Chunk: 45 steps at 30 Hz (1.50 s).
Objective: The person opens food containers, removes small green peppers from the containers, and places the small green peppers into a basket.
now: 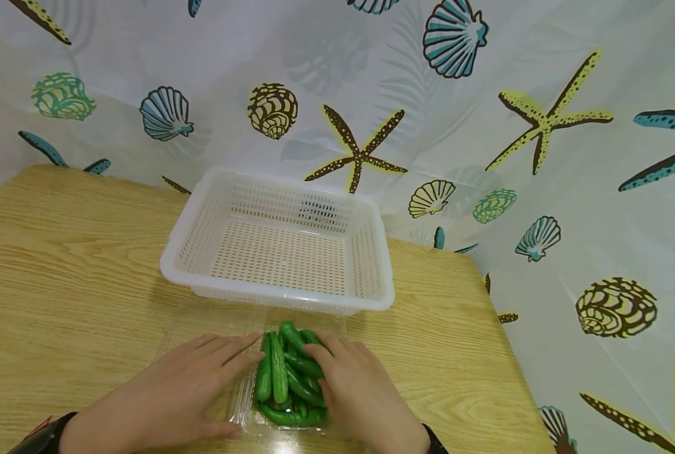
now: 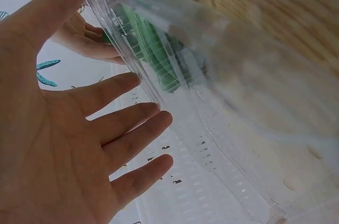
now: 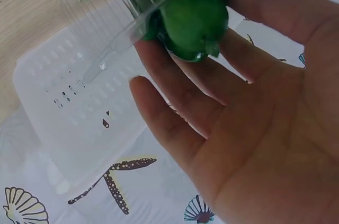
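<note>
A clear plastic clamshell box (image 1: 245, 398) lies unfolded on the table, its lid flat to the left. Inside the box are several green vegetables: slim, bumpy cucumbers (image 1: 278, 369) and smooth, curved green peppers (image 1: 305, 386). My left hand (image 1: 195, 384) is at the box's left side, fingers spread and nearly straight along its edge in the left wrist view. Over the right side of the box, my right hand (image 1: 360, 384) reaches with loosely bent fingers. In the right wrist view those fingers lie beside a round green vegetable end (image 3: 195, 21); firm contact is unclear.
A white perforated plastic basket (image 1: 280, 291) stands just behind the box, with nothing visible in it. The wood-grain table (image 1: 76, 271) extends to both sides. A white sheet with shell and starfish prints (image 1: 224, 57) hangs behind the table and along its right side.
</note>
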Tool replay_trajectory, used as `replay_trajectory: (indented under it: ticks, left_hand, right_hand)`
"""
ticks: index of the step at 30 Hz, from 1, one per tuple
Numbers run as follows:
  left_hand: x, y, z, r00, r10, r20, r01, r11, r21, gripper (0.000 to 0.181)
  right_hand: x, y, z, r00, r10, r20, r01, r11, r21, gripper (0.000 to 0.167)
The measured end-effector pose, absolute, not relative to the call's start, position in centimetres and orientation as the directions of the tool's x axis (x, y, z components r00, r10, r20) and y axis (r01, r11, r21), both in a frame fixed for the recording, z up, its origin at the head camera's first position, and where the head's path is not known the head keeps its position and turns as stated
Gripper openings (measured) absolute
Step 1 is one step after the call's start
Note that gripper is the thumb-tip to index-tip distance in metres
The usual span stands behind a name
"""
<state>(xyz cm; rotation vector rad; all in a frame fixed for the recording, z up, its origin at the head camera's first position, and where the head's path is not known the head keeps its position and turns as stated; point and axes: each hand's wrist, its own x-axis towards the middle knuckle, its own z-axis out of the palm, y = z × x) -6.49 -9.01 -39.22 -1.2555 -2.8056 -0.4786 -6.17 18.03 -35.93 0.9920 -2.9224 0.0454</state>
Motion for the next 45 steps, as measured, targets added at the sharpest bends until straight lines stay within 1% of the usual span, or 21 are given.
replay_trajectory:
  ticks: [6, 13, 20, 28, 33, 40, 45]
  left_hand:
    - [-6.5, -9.0, -39.2, -0.674, 0.723, 0.151, 0.732, 0.626, 0.268, 0.089]
    - [-6.5, -9.0, -39.3, -0.673, 0.723, 0.154, 0.733, 0.625, 0.268, 0.09]
    - [-6.6, -9.0, -39.4, -0.663, 0.728, 0.174, 0.744, 0.617, 0.255, 0.089]
    - [-6.5, -9.0, -39.2, -0.674, 0.725, 0.142, 0.73, 0.625, 0.276, 0.089]
    - [-6.5, -9.0, -39.2, -0.678, 0.722, 0.14, 0.726, 0.626, 0.284, 0.09]
    - [-6.5, -8.9, -39.2, -0.682, 0.719, 0.134, 0.721, 0.63, 0.288, 0.091]
    - [-6.6, -8.9, -39.1, -0.684, 0.719, 0.125, 0.717, 0.63, 0.297, 0.091]
  right_hand:
    - [-6.4, 18.3, -36.1, -0.786, -0.61, 0.099, -0.607, 0.792, 0.056, 0.04]
    - [-6.6, 18.4, -35.9, -0.801, -0.59, 0.105, -0.585, 0.807, 0.076, 0.04]
    - [-6.6, 18.8, -35.5, -0.808, -0.568, 0.16, -0.558, 0.823, 0.104, 0.042]
    - [-6.5, 19.1, -34.7, -0.803, -0.554, 0.218, -0.558, 0.828, 0.047, 0.043]
    - [-6.5, 19.3, -34.3, -0.789, -0.556, 0.263, -0.566, 0.824, 0.044, 0.044]
    - [-6.4, 19.6, -34.0, -0.781, -0.555, 0.287, -0.573, 0.819, 0.027, 0.045]
    - [-6.4, 19.8, -33.8, -0.752, -0.57, 0.33, -0.604, 0.797, 0.0, 0.044]
